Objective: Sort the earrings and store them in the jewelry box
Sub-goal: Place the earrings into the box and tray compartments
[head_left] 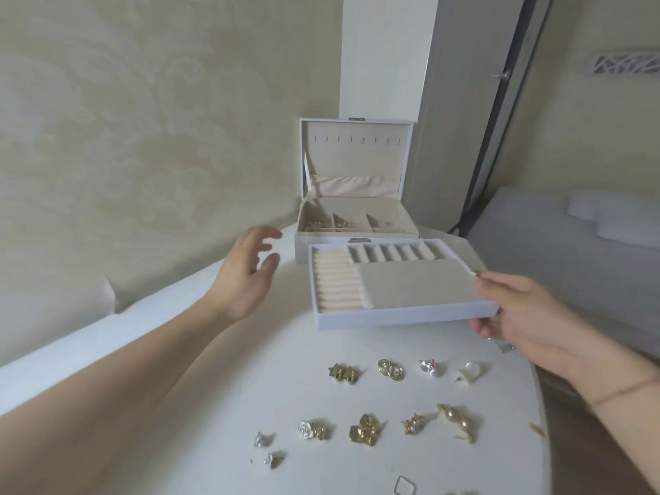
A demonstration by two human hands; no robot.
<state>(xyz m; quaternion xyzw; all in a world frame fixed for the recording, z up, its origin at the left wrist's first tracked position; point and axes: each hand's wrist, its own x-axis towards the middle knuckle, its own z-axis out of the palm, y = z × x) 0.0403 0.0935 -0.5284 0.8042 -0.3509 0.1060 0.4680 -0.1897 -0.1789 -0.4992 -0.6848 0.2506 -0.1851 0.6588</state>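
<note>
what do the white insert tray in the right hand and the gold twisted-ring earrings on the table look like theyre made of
White insert tray: outer wall looks like matte white leatherette or coated board; the lining looks like beige velvety fabric, dull and without glare. Gold twisted-ring earrings: probably polished gold-tone metal, given the bright glints; solid or plated cannot be told.

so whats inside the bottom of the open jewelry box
The jewelry box bottom has dividers; small gold pieces lie in its left compartments. The front wall hides the rest.

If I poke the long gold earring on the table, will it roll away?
Probably not far. The long gold earring looks lumpy and curved, so it would likely wobble or slide rather than roll. It seems small and light, so a poke might skid it across the smooth white table.
</note>
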